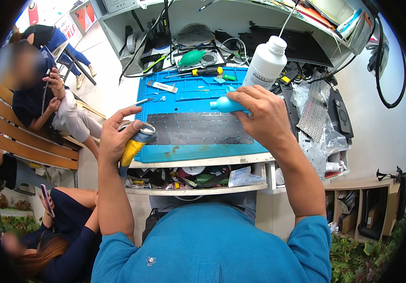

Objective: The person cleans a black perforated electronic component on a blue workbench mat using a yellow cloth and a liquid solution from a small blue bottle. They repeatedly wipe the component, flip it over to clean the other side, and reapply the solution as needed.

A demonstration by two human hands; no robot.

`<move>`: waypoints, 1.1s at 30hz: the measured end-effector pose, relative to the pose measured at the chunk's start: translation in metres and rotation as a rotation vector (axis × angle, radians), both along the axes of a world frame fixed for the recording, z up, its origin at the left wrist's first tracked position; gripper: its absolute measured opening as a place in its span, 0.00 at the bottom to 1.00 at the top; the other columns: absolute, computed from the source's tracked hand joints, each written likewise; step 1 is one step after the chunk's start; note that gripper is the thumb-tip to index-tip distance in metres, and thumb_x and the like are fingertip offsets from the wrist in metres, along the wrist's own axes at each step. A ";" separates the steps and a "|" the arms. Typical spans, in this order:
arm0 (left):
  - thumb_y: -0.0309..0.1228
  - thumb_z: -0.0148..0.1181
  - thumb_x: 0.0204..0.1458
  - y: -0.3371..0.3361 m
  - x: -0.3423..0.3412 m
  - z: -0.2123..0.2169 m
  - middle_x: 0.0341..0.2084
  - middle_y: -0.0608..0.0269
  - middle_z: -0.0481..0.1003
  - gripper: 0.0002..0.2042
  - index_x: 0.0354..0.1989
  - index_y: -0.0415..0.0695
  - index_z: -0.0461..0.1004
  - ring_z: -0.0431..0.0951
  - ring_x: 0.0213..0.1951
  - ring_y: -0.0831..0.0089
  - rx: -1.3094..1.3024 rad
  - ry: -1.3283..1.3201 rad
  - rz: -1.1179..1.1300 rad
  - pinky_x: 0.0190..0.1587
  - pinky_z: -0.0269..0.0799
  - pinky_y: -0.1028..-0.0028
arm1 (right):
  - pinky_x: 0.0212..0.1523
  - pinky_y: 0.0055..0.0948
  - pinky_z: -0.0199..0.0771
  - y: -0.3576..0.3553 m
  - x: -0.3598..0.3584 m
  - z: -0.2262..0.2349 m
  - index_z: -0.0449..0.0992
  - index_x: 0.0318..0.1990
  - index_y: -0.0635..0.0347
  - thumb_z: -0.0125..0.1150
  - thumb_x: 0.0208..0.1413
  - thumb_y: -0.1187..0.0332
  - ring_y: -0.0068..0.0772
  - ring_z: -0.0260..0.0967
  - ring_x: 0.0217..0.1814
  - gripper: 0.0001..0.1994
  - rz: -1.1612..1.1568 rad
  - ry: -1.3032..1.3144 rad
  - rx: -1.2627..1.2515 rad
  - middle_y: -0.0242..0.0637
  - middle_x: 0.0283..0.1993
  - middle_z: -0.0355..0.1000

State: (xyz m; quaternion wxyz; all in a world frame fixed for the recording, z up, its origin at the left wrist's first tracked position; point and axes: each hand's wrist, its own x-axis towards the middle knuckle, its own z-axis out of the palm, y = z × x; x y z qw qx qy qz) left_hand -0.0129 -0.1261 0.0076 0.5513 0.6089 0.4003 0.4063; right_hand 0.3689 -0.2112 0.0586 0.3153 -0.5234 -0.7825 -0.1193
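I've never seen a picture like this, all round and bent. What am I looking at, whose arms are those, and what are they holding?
This is one picture from a wide fisheye camera worn on a person's head, looking down, so straight edges curve. No machine here: the two arms from the bottom belong to that person, in a blue shirt. The right hand grips a white plastic bottle with a light blue part at its lower end. The left hand holds a yellow-handled brush-like tool. Below them a blue work mat carries a dark keyboard without keycaps, a screwdriver and small tools. An open drawer of odds and ends sits beneath. Other people sit on a bench at left.
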 end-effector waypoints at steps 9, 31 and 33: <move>0.34 0.77 0.65 -0.003 -0.005 -0.007 0.38 0.58 0.87 0.25 0.65 0.34 0.79 0.87 0.38 0.78 -0.022 -0.066 0.023 0.41 0.81 0.81 | 0.52 0.42 0.85 0.002 -0.008 0.004 0.88 0.46 0.53 0.80 0.47 0.76 0.40 0.84 0.51 0.17 0.027 -0.035 0.036 0.31 0.47 0.86; 0.37 0.73 0.68 -0.012 -0.020 -0.013 0.38 0.56 0.88 0.25 0.66 0.33 0.76 0.89 0.38 0.76 -0.056 -0.170 0.019 0.41 0.85 0.81 | 0.49 0.42 0.82 0.023 -0.047 0.008 0.87 0.44 0.55 0.74 0.50 0.76 0.40 0.81 0.47 0.12 0.152 -0.025 0.088 0.31 0.42 0.82; 0.36 0.73 0.69 -0.012 -0.026 -0.015 0.38 0.56 0.88 0.25 0.66 0.33 0.76 0.89 0.38 0.77 -0.038 -0.166 0.033 0.41 0.84 0.81 | 0.48 0.42 0.81 0.029 -0.055 0.006 0.86 0.42 0.55 0.72 0.51 0.76 0.40 0.80 0.46 0.10 0.170 -0.042 0.072 0.31 0.40 0.81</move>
